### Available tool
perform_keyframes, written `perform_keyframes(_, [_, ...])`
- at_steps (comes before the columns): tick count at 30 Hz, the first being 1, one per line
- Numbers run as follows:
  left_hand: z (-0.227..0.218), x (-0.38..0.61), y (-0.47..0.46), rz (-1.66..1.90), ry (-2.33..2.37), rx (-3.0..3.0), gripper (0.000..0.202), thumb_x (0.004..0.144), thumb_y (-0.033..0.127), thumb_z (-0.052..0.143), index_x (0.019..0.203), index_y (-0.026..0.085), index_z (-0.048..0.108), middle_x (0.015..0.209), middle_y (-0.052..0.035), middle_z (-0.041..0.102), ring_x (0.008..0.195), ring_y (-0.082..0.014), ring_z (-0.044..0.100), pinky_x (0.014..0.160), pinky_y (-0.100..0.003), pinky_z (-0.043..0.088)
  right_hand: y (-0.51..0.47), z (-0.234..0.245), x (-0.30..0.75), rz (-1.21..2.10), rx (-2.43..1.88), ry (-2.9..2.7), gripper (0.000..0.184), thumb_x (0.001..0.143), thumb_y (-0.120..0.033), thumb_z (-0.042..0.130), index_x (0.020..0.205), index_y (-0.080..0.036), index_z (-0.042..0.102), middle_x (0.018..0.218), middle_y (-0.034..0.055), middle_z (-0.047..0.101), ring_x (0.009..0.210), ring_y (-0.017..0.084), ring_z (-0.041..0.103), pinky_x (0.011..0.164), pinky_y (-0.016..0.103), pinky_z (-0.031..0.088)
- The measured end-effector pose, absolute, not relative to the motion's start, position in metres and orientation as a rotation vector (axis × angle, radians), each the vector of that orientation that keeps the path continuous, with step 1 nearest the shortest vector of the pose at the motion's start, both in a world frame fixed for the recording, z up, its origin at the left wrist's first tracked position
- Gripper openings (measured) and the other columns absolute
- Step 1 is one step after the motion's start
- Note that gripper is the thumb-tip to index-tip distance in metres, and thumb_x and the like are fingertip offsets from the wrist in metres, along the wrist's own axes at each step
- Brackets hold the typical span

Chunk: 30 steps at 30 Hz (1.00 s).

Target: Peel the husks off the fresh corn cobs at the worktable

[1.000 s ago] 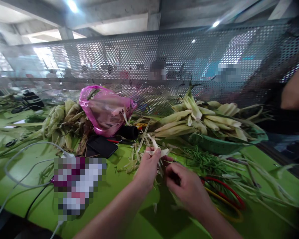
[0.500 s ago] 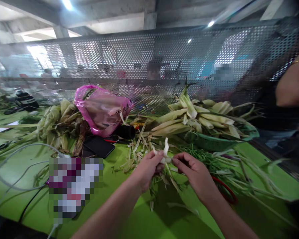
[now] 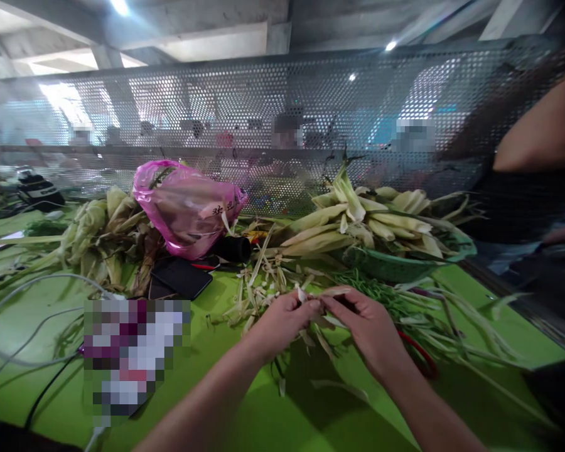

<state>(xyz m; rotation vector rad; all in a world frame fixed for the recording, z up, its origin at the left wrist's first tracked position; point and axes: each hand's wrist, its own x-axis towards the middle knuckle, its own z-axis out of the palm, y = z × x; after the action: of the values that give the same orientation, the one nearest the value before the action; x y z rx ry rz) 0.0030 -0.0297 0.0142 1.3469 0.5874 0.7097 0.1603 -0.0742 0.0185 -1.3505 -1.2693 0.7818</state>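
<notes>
Just above the green table (image 3: pixel 226 402), my two hands meet at the fingertips over loose husk scraps. My left hand (image 3: pixel 287 320) is closed, with a pale curled corn husk strip (image 3: pixel 302 294) showing above its thumb and index finger. My right hand (image 3: pixel 370 326) pinches at the same spot, and a pale piece of husk (image 3: pixel 336 291) shows along its index finger. The fingers hide where the husk pieces meet. Behind my hands lies a heap of torn husk strips (image 3: pixel 254 295). Thin green stems (image 3: pixel 367 282) lie beyond my right hand.
A green basket (image 3: pixel 395 267) piled with corn husks (image 3: pixel 353 220) stands back right. Back left are a pink plastic bag (image 3: pixel 183 207), more husks (image 3: pixel 103 232) and a black phone (image 3: pixel 183 278). White cables (image 3: pixel 42 276) cross the left side. A person's arm (image 3: pixel 541 132) is at right.
My hands have come together, fingertips meeting. The husk strip that stuck up from my left hand now shows less. The view has shifted slightly, and the person's arm at right shows more.
</notes>
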Motion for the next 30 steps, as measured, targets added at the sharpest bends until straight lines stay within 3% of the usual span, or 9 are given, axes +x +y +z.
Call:
perform_keyframes(4, [0.018,0.000,-0.032,0.661,0.579,1.466,0.030,0.081,0.044,0.059,0.071,0.016,0.057,0.068,0.0026,0.047,0.065,-0.0101,0.039,0.066,-0.023,0.031,-0.072,0.011,0.165,0.789,-1.310,-1.122,0.026,0.075,-0.043,0.073,0.081,-0.018,0.069,0.078,0.0033,0.068,0.074,0.019,0.060,0.072,0.031,0.046])
perform_keyframes(7, [0.018,-0.001,-0.031,0.647,0.617,1.488,0.028,0.081,0.042,0.058,0.073,0.016,0.057,0.068,0.0023,0.046,0.064,-0.0103,0.038,0.063,-0.022,0.030,-0.072,0.009,0.169,0.786,-1.337,-1.116,0.026,0.078,-0.043,0.071,0.082,-0.018,0.068,0.079,0.0035,0.067,0.074,0.019,0.059,0.072,0.031,0.046])
perform_keyframes(13, [0.013,-0.001,-0.030,0.573,0.737,1.665,0.024,0.081,0.039,0.052,0.075,0.017,0.058,0.061,0.0028,0.043,0.058,-0.0109,0.036,0.058,-0.023,0.029,-0.079,0.028,0.168,0.345,-1.411,-1.530,0.038,0.080,-0.036,0.067,0.117,-0.028,0.064,0.124,0.0057,0.058,0.113,0.026,0.051,0.095,0.040,0.040])
perform_keyframes(17, [0.013,0.001,-0.032,0.572,0.795,1.828,0.018,0.078,0.027,0.047,0.070,0.018,0.060,0.059,0.0026,0.042,0.056,-0.0117,0.036,0.056,-0.023,0.029,-0.079,0.031,0.163,0.286,-1.370,-1.760,0.013,0.082,-0.032,0.064,0.090,-0.027,0.073,0.113,0.0059,0.062,0.112,0.027,0.051,0.097,0.043,0.037])
perform_keyframes(20, [0.014,0.002,-0.036,0.535,0.773,1.856,0.023,0.080,0.030,0.048,0.067,0.018,0.064,0.056,0.0016,0.044,0.056,-0.0124,0.038,0.055,-0.023,0.029,-0.077,0.028,0.161,0.348,-1.344,-1.691,0.011,0.081,-0.032,0.064,0.076,-0.023,0.069,0.100,0.0060,0.065,0.102,0.025,0.055,0.093,0.041,0.039])
perform_keyframes(26, [0.014,0.006,-0.045,0.458,0.688,1.846,0.025,0.081,0.031,0.051,0.076,0.021,0.074,0.068,-0.0014,0.063,0.065,-0.0160,0.053,0.063,-0.023,0.038,-0.078,0.024,0.162,0.438,-1.383,-1.476,0.015,0.081,-0.036,0.063,0.078,-0.022,0.064,0.090,0.0049,0.063,0.093,0.024,0.057,0.088,0.039,0.041])
perform_keyframes(30, [0.016,0.003,-0.044,0.437,0.618,1.725,0.030,0.084,0.037,0.051,0.080,0.020,0.075,0.073,-0.0019,0.064,0.067,-0.0143,0.052,0.064,-0.022,0.038,-0.079,0.024,0.165,0.524,-1.381,-1.390,0.020,0.082,-0.041,0.065,0.087,-0.021,0.067,0.096,0.0055,0.065,0.096,0.024,0.057,0.089,0.038,0.042])
